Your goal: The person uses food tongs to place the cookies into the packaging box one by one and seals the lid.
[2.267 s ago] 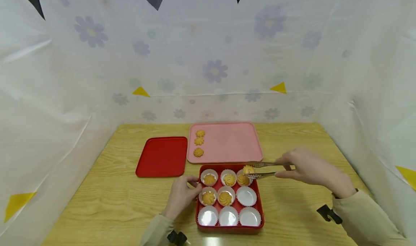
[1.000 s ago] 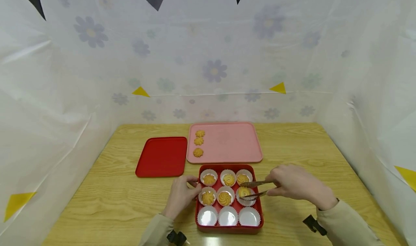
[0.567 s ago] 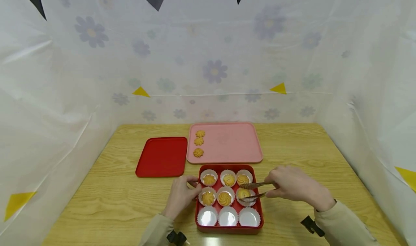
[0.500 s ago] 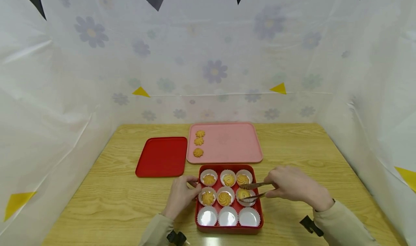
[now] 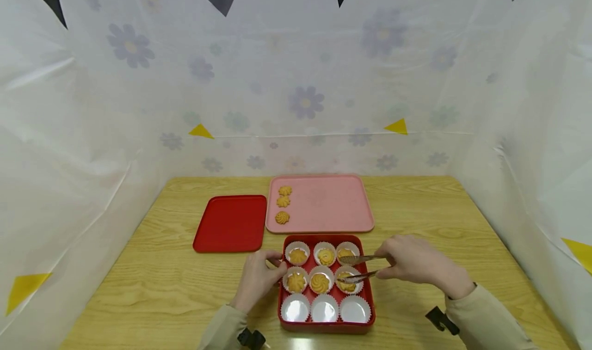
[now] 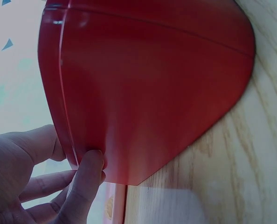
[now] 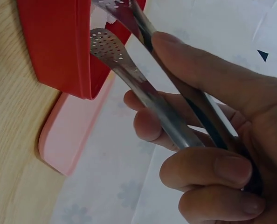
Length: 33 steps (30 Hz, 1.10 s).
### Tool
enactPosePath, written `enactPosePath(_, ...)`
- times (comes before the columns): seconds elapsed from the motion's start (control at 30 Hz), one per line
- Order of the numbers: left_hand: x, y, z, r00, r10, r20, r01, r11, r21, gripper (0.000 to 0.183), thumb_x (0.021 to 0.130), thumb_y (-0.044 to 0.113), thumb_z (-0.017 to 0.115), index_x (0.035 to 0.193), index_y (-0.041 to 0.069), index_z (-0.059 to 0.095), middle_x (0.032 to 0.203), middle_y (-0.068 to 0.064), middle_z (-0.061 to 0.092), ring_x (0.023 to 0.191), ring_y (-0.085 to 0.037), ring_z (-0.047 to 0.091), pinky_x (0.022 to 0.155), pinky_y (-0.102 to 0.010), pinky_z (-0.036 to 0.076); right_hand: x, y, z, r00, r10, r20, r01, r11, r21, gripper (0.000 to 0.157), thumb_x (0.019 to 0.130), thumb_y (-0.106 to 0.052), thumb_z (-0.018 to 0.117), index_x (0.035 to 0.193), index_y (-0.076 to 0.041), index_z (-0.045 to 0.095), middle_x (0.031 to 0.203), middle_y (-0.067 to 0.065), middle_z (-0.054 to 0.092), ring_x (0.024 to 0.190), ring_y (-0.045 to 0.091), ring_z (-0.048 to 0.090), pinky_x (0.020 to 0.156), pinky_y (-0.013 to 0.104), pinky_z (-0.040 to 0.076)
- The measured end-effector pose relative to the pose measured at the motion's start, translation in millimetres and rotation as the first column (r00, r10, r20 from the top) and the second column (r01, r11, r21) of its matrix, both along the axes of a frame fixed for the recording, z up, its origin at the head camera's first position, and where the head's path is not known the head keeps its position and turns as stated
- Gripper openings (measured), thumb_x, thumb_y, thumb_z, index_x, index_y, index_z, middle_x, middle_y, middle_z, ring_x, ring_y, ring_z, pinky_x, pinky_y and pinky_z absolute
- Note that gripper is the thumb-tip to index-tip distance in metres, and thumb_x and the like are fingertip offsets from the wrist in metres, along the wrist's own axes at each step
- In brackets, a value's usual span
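Note:
My left hand (image 5: 258,279) grips the left side of a red box (image 5: 326,328); in the left wrist view the thumb and fingers (image 6: 85,182) are at its wall and rim. Metal tongs (image 7: 164,114) are in my right hand (image 5: 421,261), their perforated tips spread apart over the box's right side. Between and below the tips, a butter cookie (image 5: 346,287) lies in the right paper cup of the middle row, partly hidden by the tongs. Other cookies (image 5: 319,282) sit in the remaining middle-row and back-row cups. The front-row paper cups (image 5: 325,308) hold nothing.
Behind the box a pink tray (image 5: 333,203) carries three cookies (image 5: 282,217) along its left side. To its left lies a bare red tray (image 5: 231,224). The wooden table (image 5: 185,288) is enclosed by pale flowered sheets (image 5: 305,72).
My right hand brought a cookie from over the back-right cup to the middle-right one. The tong tips have spread and the cookie has dropped into the cup. The left hand stays put.

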<state>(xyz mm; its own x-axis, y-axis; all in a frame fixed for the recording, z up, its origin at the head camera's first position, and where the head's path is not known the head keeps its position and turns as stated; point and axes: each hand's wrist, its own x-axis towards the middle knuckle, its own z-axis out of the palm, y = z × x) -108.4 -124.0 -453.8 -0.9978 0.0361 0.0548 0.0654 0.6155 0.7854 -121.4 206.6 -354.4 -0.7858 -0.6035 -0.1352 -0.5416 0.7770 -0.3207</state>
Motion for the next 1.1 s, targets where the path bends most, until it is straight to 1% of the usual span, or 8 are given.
enactPosePath(0.07,0.0,0,-0.1,1.0,0.0,-0.001,0.0,1.0,0.0,0.022,0.082,0.011,0.071,0.1,-0.001,0.076,0.078,-0.008,0.072,0.057,-0.007,0.056,0.052,-0.021,0.047,-2.6,2,-0.8,1.0,-0.002,0.017,0.003,1.0,-0.029,0.025,0.083,-0.035,0.079,0.099,-0.015,0.078,0.065,-0.015,0.053,0.059,0.0,0.04,0.054,0.022,0.034)
enactPosePath(0.17,0.1,0,0.1,1.0,-0.001,-0.001,0.001,1.0,0.001,0.023,0.083,0.011,0.071,0.1,-0.001,0.076,0.079,-0.008,0.072,0.057,-0.007,0.056,0.052,-0.021,0.047,-7.6,3,-2.1,0.999,-0.008,0.039,0.011,0.997,-0.079,0.02,0.086,-0.036,0.076,0.095,-0.018,0.076,0.065,-0.015,0.052,0.059,0.001,0.037,0.054,0.021,0.032)
enactPosePath(0.3,0.2,0,0.3,1.0,-0.002,-0.002,0.002,1.0,0.0,0.023,0.082,0.012,0.071,0.101,-0.002,0.076,0.079,-0.008,0.072,0.058,-0.007,0.056,0.052,-0.021,0.046,-14.9,3,-4.6,0.998,-0.029,0.047,0.035,0.99,-0.14,0.014,0.089,-0.033,0.073,0.095,-0.019,0.073,0.062,-0.012,0.049,0.055,0.0,0.035,0.052,0.02,0.032)
enactPosePath(0.4,0.4,0,0.6,1.0,-0.002,-0.004,0.002,1.0,-0.001,0.023,0.082,0.012,0.071,0.101,-0.002,0.076,0.079,-0.008,0.072,0.058,-0.007,0.056,0.052,-0.021,0.046,-19.3,2,-8.2,0.997,-0.053,0.057,0.063,0.981,-0.184,0.017,0.091,-0.031,0.072,0.102,-0.018,0.075,0.061,-0.011,0.048,0.051,-0.001,0.034,0.05,0.02,0.032)
enactPosePath(0.6,0.8,0,1.0,1.0,-0.01,0.002,0.01,1.0,0.021,0.023,0.083,0.01,0.071,0.101,-0.003,0.075,0.079,-0.009,0.072,0.055,-0.007,0.057,0.051,-0.021,0.048,-24.4,-2,-16.3,0.996,-0.08,0.037,0.086,0.961,-0.261,0.022,0.091,-0.034,0.071,0.103,-0.016,0.076,0.062,-0.009,0.045,0.052,-0.001,0.031,0.05,0.019,0.031)
enactPosePath(0.77,1.5,0,1.0,1.0,-0.01,-0.009,0.01,1.0,0.015,0.023,0.082,0.01,0.071,0.1,-0.002,0.076,0.078,-0.009,0.072,0.055,-0.006,0.056,0.051,-0.021,0.047,-26.5,-3,-21.3,0.994,-0.103,0.03,0.107,0.95,-0.294,0.037,0.091,-0.034,0.072,0.118,-0.009,0.075,0.065,-0.008,0.047,0.054,0.001,0.031,0.051,0.02,0.032)
enactPosePath(0.97,1.4,1,0.6,1.0,-0.011,-0.018,0.011,1.0,0.004,0.023,0.082,0.011,0.071,0.1,-0.002,0.076,0.078,-0.008,0.072,0.056,-0.006,0.056,0.051,-0.02,0.046,-30.7,-7,-23.6,0.993,-0.111,0.039,0.118,0.949,-0.293,0.03,0.091,-0.032,0.072,0.111,-0.01,0.075,0.066,-0.007,0.047,0.054,0.003,0.032,0.052,0.021,0.03)
enactPosePath(1.1,1.0,1,0.9,1.0,-0.008,-0.01,0.008,1.0,0.004,0.023,0.082,0.011,0.07,0.1,-0.002,0.076,0.078,-0.008,0.072,0.057,-0.007,0.057,0.051,-0.021,0.047,-40.6,-16,-24.4,0.993,-0.109,0.04,0.116,0.953,-0.281,0.021,0.091,-0.031,0.072,0.102,-0.014,0.074,0.07,-0.006,0.051,0.059,0.006,0.037,0.055,0.023,0.032)
